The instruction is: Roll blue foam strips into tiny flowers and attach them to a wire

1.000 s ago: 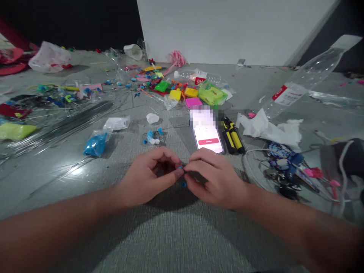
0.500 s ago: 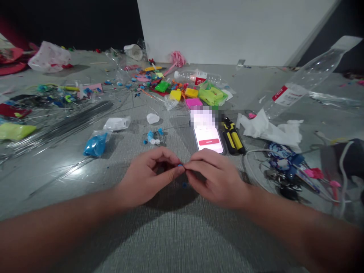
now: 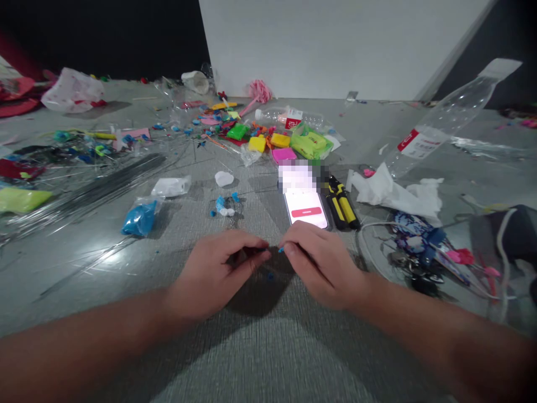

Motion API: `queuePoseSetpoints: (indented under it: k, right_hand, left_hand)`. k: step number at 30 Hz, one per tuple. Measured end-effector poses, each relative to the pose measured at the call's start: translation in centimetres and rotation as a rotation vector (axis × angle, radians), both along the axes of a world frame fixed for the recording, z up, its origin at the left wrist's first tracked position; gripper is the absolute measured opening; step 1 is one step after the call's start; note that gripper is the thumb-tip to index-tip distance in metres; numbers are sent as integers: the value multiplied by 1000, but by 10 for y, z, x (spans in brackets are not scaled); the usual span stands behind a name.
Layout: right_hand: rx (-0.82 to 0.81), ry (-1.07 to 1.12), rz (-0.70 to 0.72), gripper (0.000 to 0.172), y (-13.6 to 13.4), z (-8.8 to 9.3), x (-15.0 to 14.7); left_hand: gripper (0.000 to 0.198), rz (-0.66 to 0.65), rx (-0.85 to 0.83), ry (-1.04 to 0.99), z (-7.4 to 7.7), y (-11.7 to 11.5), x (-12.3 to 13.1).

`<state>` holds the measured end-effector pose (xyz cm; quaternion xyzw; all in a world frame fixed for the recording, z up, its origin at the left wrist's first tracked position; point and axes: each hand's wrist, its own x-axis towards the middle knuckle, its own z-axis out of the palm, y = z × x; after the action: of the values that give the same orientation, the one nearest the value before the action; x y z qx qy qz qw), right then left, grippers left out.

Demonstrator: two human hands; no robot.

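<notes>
Grey surface (image 3: 268, 352) beneath a tiny blue lump (image 3: 281, 250) pinched in the right hand (image 3: 321, 263), left hand (image 3: 220, 268) narrowly closed, contents unclear.

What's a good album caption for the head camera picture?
Right hand pinches a blue bit, left hand close by, glowing phone beyond.

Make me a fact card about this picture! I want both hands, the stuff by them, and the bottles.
Left hand: thumb and finger close together; contents unclear
Right hand: pinching a tiny blue bit
Beyond right hand: lit phone, yellow-and-black pliers
Bottles: two, clear plastic; one lying down, another farther right
</notes>
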<state>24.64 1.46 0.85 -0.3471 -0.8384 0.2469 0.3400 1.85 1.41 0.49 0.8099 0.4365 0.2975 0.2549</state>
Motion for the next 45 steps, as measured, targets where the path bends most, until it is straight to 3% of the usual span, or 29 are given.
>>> queuePoseSetpoints:
  k: [5, 11, 16, 24, 29, 33, 38, 45]
  right_hand:
    - [26, -42, -70, 7, 1, -5, -3]
    - [14, -106, -192, 16, 5, -12, -1]
    - [-19, -159, -164, 18, 7, -14, -1]
    - [-6, -437, -59, 22, 4, -13, -4]
    - [-81, -273, -100, 16, 5, -10, -4]
    - [-126, -212, -105, 20, 3, -9, -4]
    - [-123, -107, -118, 13, 3, -8, -2]
    - [-54, -36, -51, 7, 2, -6, -3]
  left_hand:
    - [13, -98, 260, 140, -7, 5, -6]
    - [23, -100, 335, 235, -15, 3, -6]
    - [23, -111, 276, 233, -16, 1, -5]
    - [24, -84, 180, 275, -12, 0, -6]
    - [21, -58, 165, 304, -11, 1, -5]
    - [15, -40, 181, 206, -8, 2, -5]
    - [15, 4, 106, 89, -1, 0, -3]
    - [18, -10, -11, 102, -2, 2, -1]
